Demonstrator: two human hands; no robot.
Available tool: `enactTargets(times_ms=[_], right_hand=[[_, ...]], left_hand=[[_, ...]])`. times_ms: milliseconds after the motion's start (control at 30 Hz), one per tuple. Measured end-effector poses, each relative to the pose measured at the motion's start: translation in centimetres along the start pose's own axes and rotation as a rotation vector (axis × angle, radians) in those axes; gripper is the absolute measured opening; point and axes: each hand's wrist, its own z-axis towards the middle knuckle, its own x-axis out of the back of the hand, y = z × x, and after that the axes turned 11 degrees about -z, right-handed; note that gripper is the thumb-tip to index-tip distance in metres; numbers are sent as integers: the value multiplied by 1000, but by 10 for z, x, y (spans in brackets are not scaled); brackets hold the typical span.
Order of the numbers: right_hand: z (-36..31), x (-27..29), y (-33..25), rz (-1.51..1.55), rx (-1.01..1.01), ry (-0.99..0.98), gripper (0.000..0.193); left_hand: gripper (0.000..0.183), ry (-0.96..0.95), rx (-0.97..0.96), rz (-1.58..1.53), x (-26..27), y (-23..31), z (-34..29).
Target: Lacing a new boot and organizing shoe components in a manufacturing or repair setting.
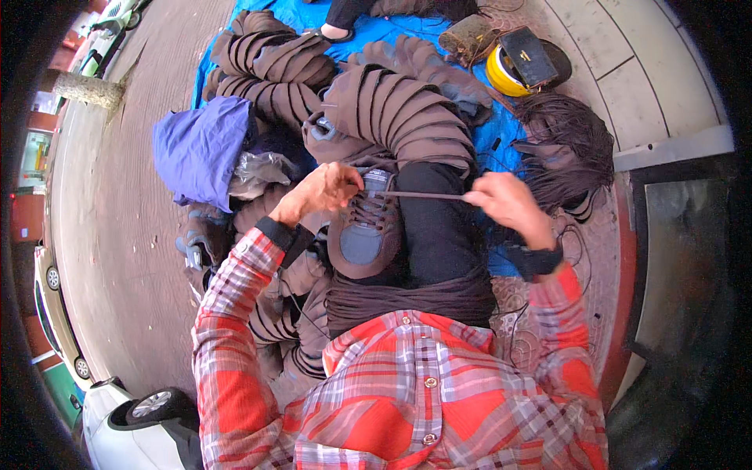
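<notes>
Brown shoe (366,231) with a grey toe patch sits on the lap, left hand (327,190) pinching its eyelets, right hand (505,201) gripping the taut brown lace (423,195).

Blue tarp (407,31) on pavement, landmark for rest. Rows of stacked brown shoe uppers (392,106) lying across tarp. Purple cloth bag (200,149) off tarp's left edge, crumpled clear plastic (258,172) just beside it. Yellow helmet (501,77) at tarp's upper right corner, black box (529,56) resting on it. Bundle of dark laces (568,145) right of tarp. White car (141,427) and beige car (55,309) well apart from tarp, far lower left.
</notes>
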Motion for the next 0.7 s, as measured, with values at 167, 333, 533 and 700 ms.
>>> enactTargets(times_ms=[167, 333, 533, 700], right_hand=[[-70, 45, 60, -14, 65, 79, 24], [-94, 55, 73, -348, 78, 248, 13], [-87, -10, 96, -37, -284, 386, 10], [-45, -56, 74, 1669, -414, 555, 23]], left_hand=[[19, -36, -592, 336, -37, 35, 32], [25, -190, -228, 696, -66, 43, 57], [16, -184, -321, 155, -91, 92, 24], [12, 46, -678, 682, -150, 82, 9]])
